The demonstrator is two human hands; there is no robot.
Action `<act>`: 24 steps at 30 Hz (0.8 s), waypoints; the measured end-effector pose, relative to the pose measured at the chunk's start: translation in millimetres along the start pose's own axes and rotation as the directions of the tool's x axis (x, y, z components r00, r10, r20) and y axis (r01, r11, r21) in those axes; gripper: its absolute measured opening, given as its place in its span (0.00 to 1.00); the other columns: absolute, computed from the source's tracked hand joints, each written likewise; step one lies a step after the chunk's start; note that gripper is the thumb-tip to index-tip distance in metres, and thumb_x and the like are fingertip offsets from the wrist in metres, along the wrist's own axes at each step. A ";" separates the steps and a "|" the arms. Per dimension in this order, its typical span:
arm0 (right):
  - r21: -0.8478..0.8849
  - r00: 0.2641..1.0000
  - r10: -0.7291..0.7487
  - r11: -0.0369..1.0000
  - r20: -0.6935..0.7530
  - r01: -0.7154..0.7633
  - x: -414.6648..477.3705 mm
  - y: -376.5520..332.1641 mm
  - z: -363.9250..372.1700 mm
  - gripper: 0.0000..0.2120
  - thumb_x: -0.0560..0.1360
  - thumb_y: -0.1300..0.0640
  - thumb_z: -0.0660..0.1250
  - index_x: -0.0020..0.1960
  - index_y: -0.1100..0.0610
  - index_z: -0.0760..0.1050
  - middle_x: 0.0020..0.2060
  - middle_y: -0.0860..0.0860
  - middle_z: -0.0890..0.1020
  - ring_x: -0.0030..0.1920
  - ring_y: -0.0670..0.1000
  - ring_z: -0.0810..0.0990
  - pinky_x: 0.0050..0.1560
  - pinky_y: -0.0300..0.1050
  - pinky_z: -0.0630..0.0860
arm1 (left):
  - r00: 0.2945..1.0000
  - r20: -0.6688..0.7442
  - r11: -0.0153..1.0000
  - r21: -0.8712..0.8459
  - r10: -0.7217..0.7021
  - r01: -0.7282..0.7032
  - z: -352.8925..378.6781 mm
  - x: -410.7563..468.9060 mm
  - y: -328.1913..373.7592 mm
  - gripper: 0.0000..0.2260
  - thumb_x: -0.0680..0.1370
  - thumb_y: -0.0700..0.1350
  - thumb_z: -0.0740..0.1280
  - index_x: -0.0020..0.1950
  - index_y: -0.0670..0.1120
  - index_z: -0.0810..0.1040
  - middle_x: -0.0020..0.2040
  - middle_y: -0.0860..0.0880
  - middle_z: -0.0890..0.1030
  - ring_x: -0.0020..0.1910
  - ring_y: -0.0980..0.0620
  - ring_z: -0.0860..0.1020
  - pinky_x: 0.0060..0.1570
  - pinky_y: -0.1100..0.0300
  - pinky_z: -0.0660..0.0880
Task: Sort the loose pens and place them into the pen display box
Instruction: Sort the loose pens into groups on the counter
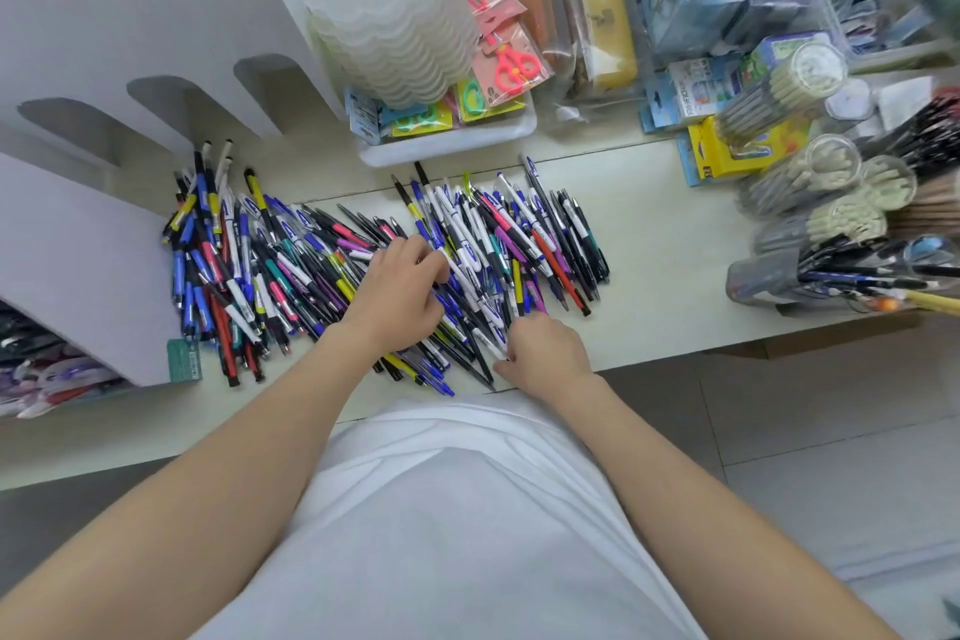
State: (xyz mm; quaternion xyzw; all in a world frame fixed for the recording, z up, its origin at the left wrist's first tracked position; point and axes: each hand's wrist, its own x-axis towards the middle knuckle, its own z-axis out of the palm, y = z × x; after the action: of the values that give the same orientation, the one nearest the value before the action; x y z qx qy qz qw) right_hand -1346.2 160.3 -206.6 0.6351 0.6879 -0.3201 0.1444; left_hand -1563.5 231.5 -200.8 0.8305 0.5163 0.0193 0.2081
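On the cream counter [665, 234], head view: one heap of loose pens [291, 265], too many to count, spread in two lobes, left and right. Barrels are blue, black, white, red, pink, purple and yellow, most lying roughly parallel with tips pointing away or toward the near edge.

Two bare hands are in the heap. The left hand [395, 291] lies palm down at the middle where the lobes meet, fingers curled into the pens. Cannot tell if it actually has hold of any. The right hand [545, 353] is at the near edge of the right lobe, fingers curled tight, pinching the near ends of a few pens.

One grey pen display box [88, 250] stands at the left, touching the left lobe, with three arched cut-outs showing; no pens seen in it.

Behind the heap is one white bin [457, 140] holding one stack of translucent trays [384, 5] and two carded pink scissors [511, 65].

At the right are four clear round tubs [779, 94] of pencils, one yellow box [722, 151], and one grey cup [763, 276] of pens.

One white shirt [457, 509] fills the bottom.
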 end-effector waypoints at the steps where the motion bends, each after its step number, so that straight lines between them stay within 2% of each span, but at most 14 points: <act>1: -0.015 1.000 -0.011 1.000 0.011 0.011 -0.9 -2.3 -1.2 0.21 0.75 0.53 0.73 0.33 0.54 0.62 0.31 0.51 0.69 0.33 0.57 0.74 0.37 0.45 0.70 | 1.000 0.004 1.000 0.006 -0.029 0.029 0.9 -6.3 -0.3 0.11 0.73 0.41 0.68 0.55 0.48 0.77 0.52 0.50 0.70 0.50 0.46 0.67 0.53 0.48 0.71; 4: 0.052 0.999 -0.024 0.998 0.033 0.022 -5.6 -7.6 -10.7 0.18 0.71 0.56 0.71 0.32 0.54 0.62 0.28 0.51 0.67 0.31 0.56 0.70 0.33 0.44 0.67 | 0.990 -0.008 0.990 0.033 -0.138 0.139 5.0 -23.7 -1.8 0.15 0.74 0.43 0.66 0.60 0.49 0.75 0.55 0.48 0.70 0.54 0.45 0.67 0.54 0.47 0.70; 6: 0.190 0.999 -0.014 0.982 -0.033 0.020 -8.2 -6.7 -21.4 0.17 0.69 0.52 0.70 0.29 0.55 0.65 0.24 0.50 0.66 0.28 0.54 0.67 0.30 0.44 0.66 | 0.979 -0.038 0.978 0.046 -0.201 0.203 7.1 -30.3 -2.7 0.17 0.75 0.42 0.66 0.64 0.48 0.74 0.58 0.46 0.70 0.55 0.44 0.68 0.55 0.47 0.69; 8: 0.351 0.990 0.056 0.936 -0.133 -0.006 -7.3 -2.6 -35.4 0.15 0.68 0.49 0.67 0.31 0.58 0.73 0.23 0.51 0.71 0.28 0.53 0.71 0.31 0.44 0.71 | 0.964 -0.074 0.964 0.058 -0.254 0.258 7.0 -32.3 -2.5 0.19 0.75 0.40 0.66 0.66 0.47 0.73 0.59 0.44 0.70 0.56 0.43 0.69 0.54 0.48 0.71; 10: 0.437 0.959 0.161 0.898 -0.232 -0.045 0.7 2.2 -50.3 0.12 0.71 0.49 0.67 0.37 0.57 0.79 0.28 0.50 0.79 0.31 0.52 0.78 0.34 0.43 0.75 | 0.933 -0.148 0.941 0.035 -0.328 0.337 4.8 -32.0 0.1 0.19 0.75 0.38 0.66 0.66 0.44 0.72 0.58 0.43 0.70 0.53 0.44 0.70 0.50 0.48 0.73; 11: 0.424 0.932 0.210 0.903 -0.295 -0.069 6.7 4.4 -56.2 0.10 0.74 0.49 0.66 0.40 0.55 0.80 0.31 0.49 0.81 0.34 0.51 0.79 0.34 0.42 0.74 | 0.907 -0.191 0.924 0.002 -0.376 0.383 3.6 -31.5 1.5 0.19 0.75 0.38 0.67 0.65 0.43 0.71 0.57 0.43 0.70 0.52 0.44 0.69 0.49 0.48 0.74; 13: 0.325 0.863 0.252 0.939 -0.437 -0.110 21.4 8.9 -60.9 0.09 0.80 0.52 0.64 0.47 0.54 0.82 0.40 0.50 0.83 0.41 0.54 0.80 0.36 0.45 0.73 | 0.841 -0.214 0.867 -0.097 -0.498 0.489 1.0 -32.2 4.9 0.18 0.75 0.38 0.67 0.64 0.43 0.68 0.58 0.43 0.69 0.51 0.45 0.69 0.47 0.50 0.72; 14: 0.266 0.835 0.253 0.955 -0.490 -0.133 29.8 10.9 -59.9 0.10 0.81 0.52 0.64 0.51 0.55 0.82 0.45 0.52 0.83 0.47 0.56 0.81 0.40 0.48 0.75 | 0.805 -0.185 0.826 -0.140 -0.564 0.546 -0.1 -33.3 6.0 0.18 0.75 0.39 0.67 0.64 0.43 0.67 0.59 0.42 0.68 0.52 0.44 0.69 0.48 0.51 0.71; 17: 0.110 0.825 0.222 0.975 -0.519 -0.194 47.1 16.1 -53.4 0.11 0.82 0.54 0.64 0.58 0.59 0.81 0.54 0.57 0.82 0.57 0.60 0.78 0.55 0.55 0.76 | 0.689 -0.053 0.683 -0.205 -0.723 0.701 -0.6 -40.4 3.4 0.23 0.76 0.43 0.69 0.67 0.43 0.63 0.65 0.40 0.66 0.59 0.38 0.69 0.54 0.48 0.71; 20: 0.108 0.802 0.214 0.977 -0.558 -0.186 48.3 13.0 -43.5 0.12 0.80 0.56 0.64 0.59 0.59 0.81 0.55 0.58 0.81 0.57 0.62 0.76 0.56 0.56 0.74 | 0.549 0.074 0.510 -0.284 -0.833 0.812 2.2 -50.2 -1.7 0.28 0.77 0.46 0.70 0.71 0.43 0.59 0.70 0.39 0.62 0.67 0.35 0.65 0.61 0.45 0.69; 23: 0.160 0.729 0.114 0.987 -0.675 -0.006 30.2 -6.9 -30.1 0.12 0.79 0.58 0.67 0.60 0.59 0.81 0.53 0.57 0.80 0.54 0.59 0.76 0.52 0.53 0.73 | 0.303 0.285 0.178 -0.392 -0.909 0.903 5.5 -53.9 -7.4 0.37 0.78 0.49 0.69 0.79 0.41 0.51 0.77 0.38 0.57 0.73 0.33 0.62 0.68 0.41 0.69; 24: 0.153 0.736 0.048 0.985 -0.675 0.077 21.7 -16.8 -24.9 0.10 0.79 0.57 0.68 0.59 0.58 0.80 0.51 0.55 0.80 0.51 0.57 0.76 0.49 0.50 0.73 | 0.222 0.365 0.051 -0.422 -0.904 0.905 5.1 -55.2 -7.6 0.41 0.79 0.49 0.69 0.82 0.41 0.47 0.80 0.39 0.54 0.74 0.33 0.62 0.71 0.40 0.70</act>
State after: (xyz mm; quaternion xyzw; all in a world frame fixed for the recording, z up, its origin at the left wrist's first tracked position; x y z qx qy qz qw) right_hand -1360.6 193.0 -196.6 0.7124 0.6682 -0.1265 -0.1729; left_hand -1594.4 184.9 -198.2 0.2194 0.8867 0.0343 0.4055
